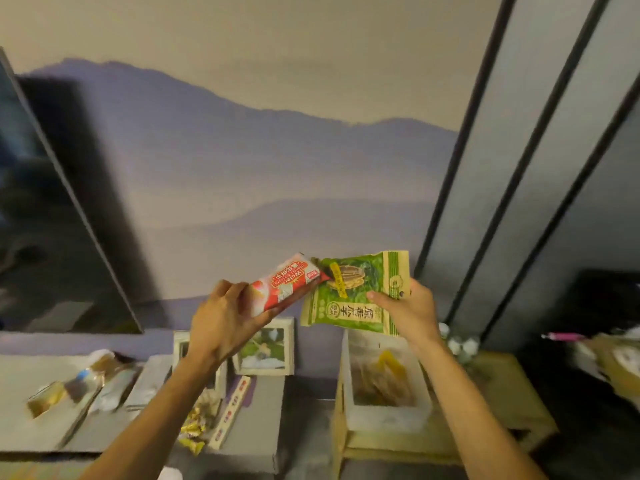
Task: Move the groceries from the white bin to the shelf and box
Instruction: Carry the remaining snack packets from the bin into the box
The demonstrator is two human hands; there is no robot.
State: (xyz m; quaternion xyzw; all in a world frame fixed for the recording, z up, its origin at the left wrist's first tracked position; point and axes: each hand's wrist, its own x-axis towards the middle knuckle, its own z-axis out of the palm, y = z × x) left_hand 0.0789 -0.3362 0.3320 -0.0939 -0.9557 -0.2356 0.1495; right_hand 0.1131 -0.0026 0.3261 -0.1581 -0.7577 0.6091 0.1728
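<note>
My left hand (221,317) grips a red and white wafer packet (287,284), held up in front of the wall and tilted up to the right. My right hand (412,310) holds a green sunflower-seed bag (353,296) by its right edge, at the same height. The two packs touch at their upper corners. Below my right hand stands the white bin (349,393) with yellowish packets inside, resting on a wooden stool (512,393). A grey box (259,424) sits lower centre with sweets and a long red-and-white pack in it.
A grey shelf surface (20,410) at the left carries several wrapped snacks (86,382). Two small framed pictures (266,348) lean on the wall. A dark screen (52,220) stands at the left. Dark vertical panels (519,168) and cluttered items are at the right.
</note>
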